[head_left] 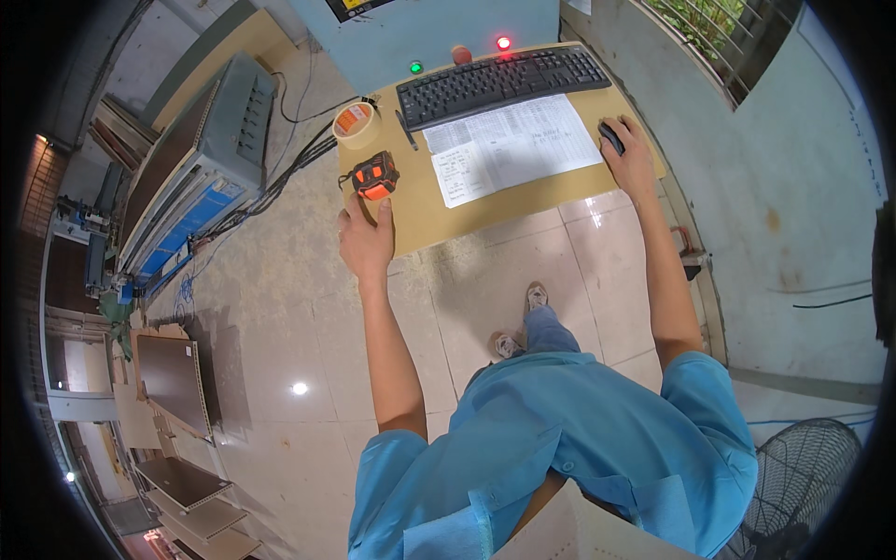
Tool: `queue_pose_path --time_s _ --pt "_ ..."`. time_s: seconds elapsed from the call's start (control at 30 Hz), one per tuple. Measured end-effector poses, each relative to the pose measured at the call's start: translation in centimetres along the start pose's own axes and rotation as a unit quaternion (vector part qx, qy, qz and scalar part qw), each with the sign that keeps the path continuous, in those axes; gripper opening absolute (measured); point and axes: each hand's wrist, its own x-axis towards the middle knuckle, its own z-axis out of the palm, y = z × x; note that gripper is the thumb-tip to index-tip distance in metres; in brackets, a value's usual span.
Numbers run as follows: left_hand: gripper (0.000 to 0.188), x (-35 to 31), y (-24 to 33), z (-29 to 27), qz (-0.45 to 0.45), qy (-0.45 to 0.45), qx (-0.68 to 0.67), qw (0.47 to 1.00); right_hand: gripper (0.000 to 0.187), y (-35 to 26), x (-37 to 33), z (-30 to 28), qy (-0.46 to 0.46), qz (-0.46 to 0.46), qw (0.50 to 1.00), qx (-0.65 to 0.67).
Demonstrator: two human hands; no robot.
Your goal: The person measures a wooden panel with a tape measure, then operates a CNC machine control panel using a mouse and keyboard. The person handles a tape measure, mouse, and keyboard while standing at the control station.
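At the far left of the frame, brown panels [173, 378] lay on the tiled floor [280, 308], and above them, in the upper left, a grey machine cabinet [210, 140] stood at a slant with black cables [289, 168] trailing from it toward the bench [448, 210].

At the left end of that wooden bench sat a roll of tan tape [357, 124], and just below it an orange and black tape measure [375, 175]. The person's left hand [366, 233] rested at the near edge of the bench, fingers loosely together and stretched forward, the fingertips touching or very nearly touching the tape measure; I could not tell which. It was not wrapped around it.

A dark pen [407, 131] lay just right of the tape roll. Beyond it, in the upper middle of the frame, a black keyboard [502, 84] stretched across the back of the bench, with printed paper sheets [509, 147] spread just below it. A green lamp [415, 67] and a red lamp [504, 42] glowed on the blue panel behind.

Toward the upper right, the right hand [630, 154] lay cupped over a black mouse [611, 137], palm down, fingers curved around it. In the lower right corner stood a fan [807, 476] with a wire grille.
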Motion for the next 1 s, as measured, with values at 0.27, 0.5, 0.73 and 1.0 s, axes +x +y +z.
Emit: queue_pose_path --time_s 0.27,0.5,0.73,1.0 --pt "0.066 -0.1 0.0 0.0 0.003 0.013 -0.007 1.000 0.042 -0.9 -0.1 -0.4 -0.011 0.011 0.999 0.028" --pt "0.065 -0.3 0.5 -0.5 -0.005 -0.010 -0.030 0.999 0.042 -1.1 -0.2 -0.7 -0.012 0.003 1.000 0.021" --pt "0.066 0.0 0.0 0.0 0.004 0.013 -0.001 1.000 0.043 -0.4 -0.3 -0.2 -0.007 0.003 1.000 0.029" --pt "0.067 0.1 -0.1 0.1 0.016 0.016 -0.014 1.000 0.041 -0.4 -0.3 -0.1 -0.001 0.010 1.000 -0.004"
